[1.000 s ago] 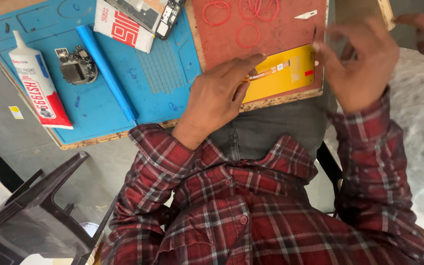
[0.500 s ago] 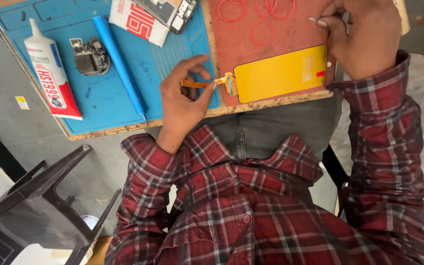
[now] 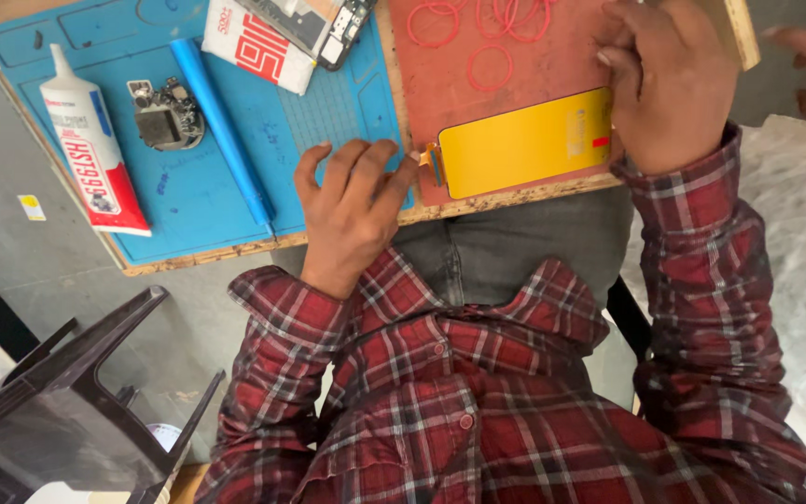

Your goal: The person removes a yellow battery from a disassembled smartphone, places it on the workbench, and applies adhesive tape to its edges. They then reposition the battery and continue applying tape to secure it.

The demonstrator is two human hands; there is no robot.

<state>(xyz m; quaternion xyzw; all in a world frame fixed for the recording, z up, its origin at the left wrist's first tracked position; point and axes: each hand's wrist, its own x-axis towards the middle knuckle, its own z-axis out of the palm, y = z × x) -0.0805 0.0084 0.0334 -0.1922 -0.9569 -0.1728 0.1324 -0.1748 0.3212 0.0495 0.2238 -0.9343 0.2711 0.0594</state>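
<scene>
The yellow-backed phone screen panel [image 3: 524, 142] lies flat on the red mat [image 3: 478, 103], near the board's front edge. The right hand [image 3: 669, 84] presses on its right end, fingers curled together. The left hand [image 3: 354, 210] rests beside its flex-cable end, fingers spread, holding nothing. Advice: keep even pressure and avoid creasing the orange flex tab [image 3: 432, 164]. A blue pry tool [image 3: 221, 131] lies to the left.

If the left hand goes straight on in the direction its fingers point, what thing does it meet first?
The left hand rests on the blue mat, fingers pointing away from the body. Straight ahead lies bare mat, then probably the opened phone at the far edge. The white and red box lies slightly aside; the exact line is uncertain.
</scene>
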